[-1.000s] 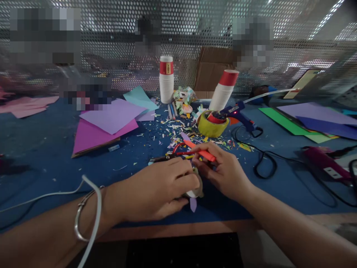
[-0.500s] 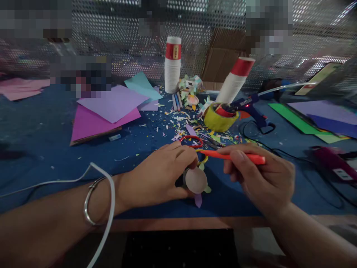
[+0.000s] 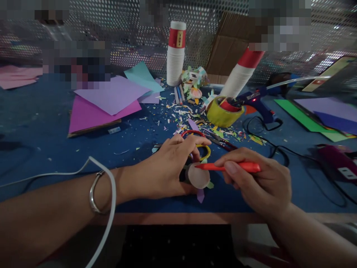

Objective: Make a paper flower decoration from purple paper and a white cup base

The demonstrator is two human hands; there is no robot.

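Observation:
A small round paper cup piece [image 3: 199, 176] stands near the front of the table, its pale disc facing up. Green and purple paper leaves stick out from its side. My left hand [image 3: 170, 167] steadies it between thumb and fingers, with the index finger raised off it. In a writing grip, my right hand [image 3: 256, 182] holds a red felt-tip pen [image 3: 245, 167]. The pen's tip is at the upper part of the disc, seemingly touching it. Just beyond my left fingers lie scissors [image 3: 205, 152] with red and yellow handle loops, partly hidden.
Paper scraps litter the middle. Behind them are a tape roll [image 3: 223, 118], a blue glue gun [image 3: 258, 100] with a cable, and stacked paper cups [image 3: 175, 67]. Coloured sheets [image 3: 111, 95] lie left, more sheets [image 3: 329, 111] right. A white cord [image 3: 111, 201] crosses my left forearm.
My right hand has brought the pen down and slightly left onto the disc. My left index finger has lifted and stretched out. The view has shifted a little.

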